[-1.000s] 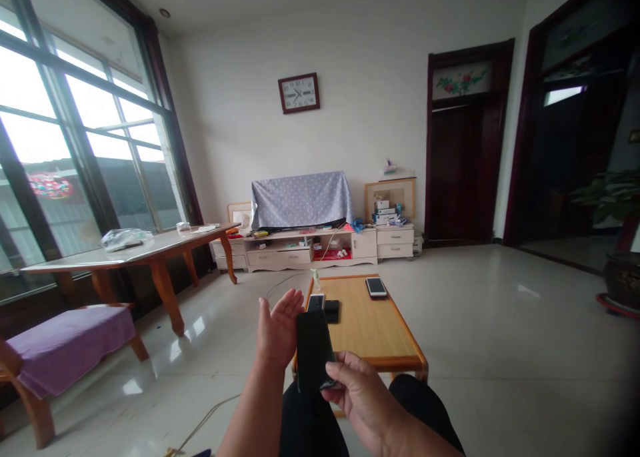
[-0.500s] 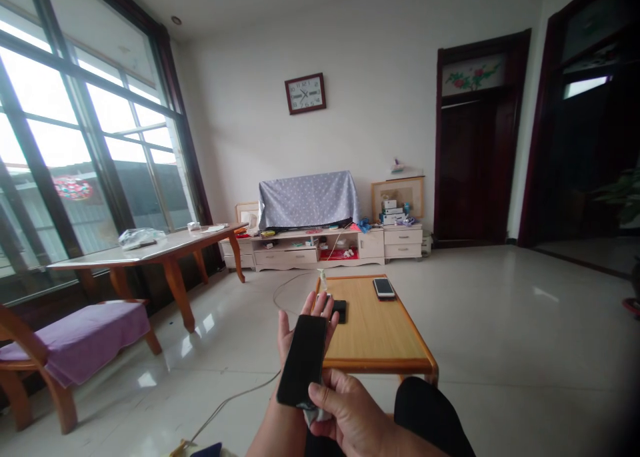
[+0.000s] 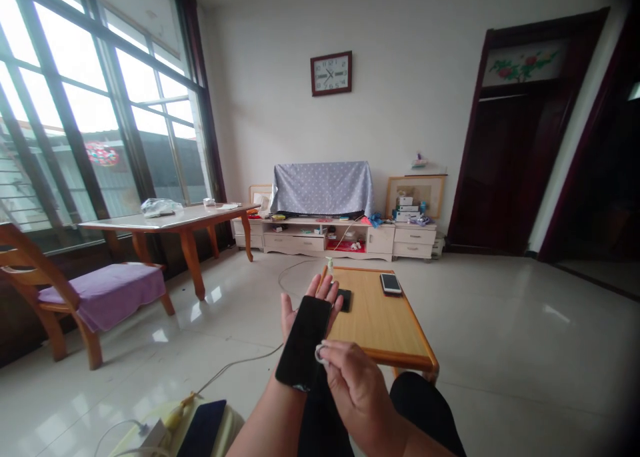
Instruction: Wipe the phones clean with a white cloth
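Resting dark screen up, the black phone [image 3: 304,343] lies across the left hand [image 3: 289,318] and wrist; that palm is spread, fingers extended and wrapped round nothing. Just beside the phone's right edge, the right hand [image 3: 357,380] pinches a small whitish piece [image 3: 320,354], perhaps cloth; whether the two touch is unclear. The handling looks partway through: the phone is already on the palm, the piece already gripped, but what remains to be done does not show. Beyond the left hand a dark phone [image 3: 345,300] lies on the wooden table [image 3: 385,327], with a white-framed phone [image 3: 391,283] farther right.
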`<control>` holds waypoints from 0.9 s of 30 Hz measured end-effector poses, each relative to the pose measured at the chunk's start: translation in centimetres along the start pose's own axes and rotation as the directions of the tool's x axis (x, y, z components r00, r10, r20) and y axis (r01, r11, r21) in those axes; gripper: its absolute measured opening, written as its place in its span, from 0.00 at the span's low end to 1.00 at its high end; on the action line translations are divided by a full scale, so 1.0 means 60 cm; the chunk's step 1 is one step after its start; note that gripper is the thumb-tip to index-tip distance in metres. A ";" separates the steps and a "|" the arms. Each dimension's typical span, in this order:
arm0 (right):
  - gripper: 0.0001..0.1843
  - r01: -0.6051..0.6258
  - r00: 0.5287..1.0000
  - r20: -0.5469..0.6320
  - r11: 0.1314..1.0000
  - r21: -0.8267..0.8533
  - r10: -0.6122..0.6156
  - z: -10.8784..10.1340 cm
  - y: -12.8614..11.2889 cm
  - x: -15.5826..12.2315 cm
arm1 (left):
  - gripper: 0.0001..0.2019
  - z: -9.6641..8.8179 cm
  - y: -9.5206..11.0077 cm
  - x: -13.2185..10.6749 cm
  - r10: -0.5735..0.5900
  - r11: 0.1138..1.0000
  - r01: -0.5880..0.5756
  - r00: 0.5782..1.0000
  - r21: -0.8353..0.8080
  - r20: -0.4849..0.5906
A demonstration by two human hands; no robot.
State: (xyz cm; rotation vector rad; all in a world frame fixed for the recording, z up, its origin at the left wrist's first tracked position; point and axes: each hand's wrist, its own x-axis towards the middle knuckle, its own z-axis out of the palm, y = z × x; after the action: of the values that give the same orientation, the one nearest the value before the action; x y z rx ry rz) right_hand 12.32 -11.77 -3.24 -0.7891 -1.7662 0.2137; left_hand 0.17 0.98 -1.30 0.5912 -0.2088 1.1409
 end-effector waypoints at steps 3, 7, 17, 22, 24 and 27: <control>0.17 0.383 0.921 0.165 0.892 -0.240 -0.352 0.017 -0.017 -0.005 | 0.47 0.001 -0.004 0.000 -0.003 1.000 0.003 0.999 0.001 0.044; 0.19 0.521 0.853 0.287 0.745 -0.416 -0.436 0.018 -0.014 0.010 | 0.46 -0.010 0.001 -0.008 -0.026 1.000 0.025 0.997 0.013 0.075; 0.30 0.529 0.848 0.338 0.690 -0.494 -0.408 0.017 -0.006 0.021 | 0.47 -0.002 0.014 -0.016 -0.024 1.000 0.022 0.996 0.016 0.088; 0.28 0.493 0.865 0.356 0.732 -0.470 -0.354 0.003 -0.008 0.036 | 0.48 0.007 0.013 -0.023 -0.037 0.999 0.035 0.996 0.020 0.081; 0.28 0.372 0.925 0.287 0.753 -0.543 -0.250 -0.006 0.001 0.052 | 0.48 0.010 0.013 -0.025 -0.050 0.999 0.048 0.996 0.026 0.079; 0.30 0.389 0.919 0.278 0.758 -0.523 -0.280 -0.001 0.002 0.048 | 0.47 0.014 0.014 -0.025 -0.053 0.998 0.051 0.996 0.022 0.074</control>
State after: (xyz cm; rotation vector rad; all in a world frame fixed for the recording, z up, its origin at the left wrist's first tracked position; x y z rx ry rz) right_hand 12.03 -9.96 -0.99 -0.8648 -2.1490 -0.5350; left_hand -1.12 -0.43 -1.01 0.6539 -0.2454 1.0724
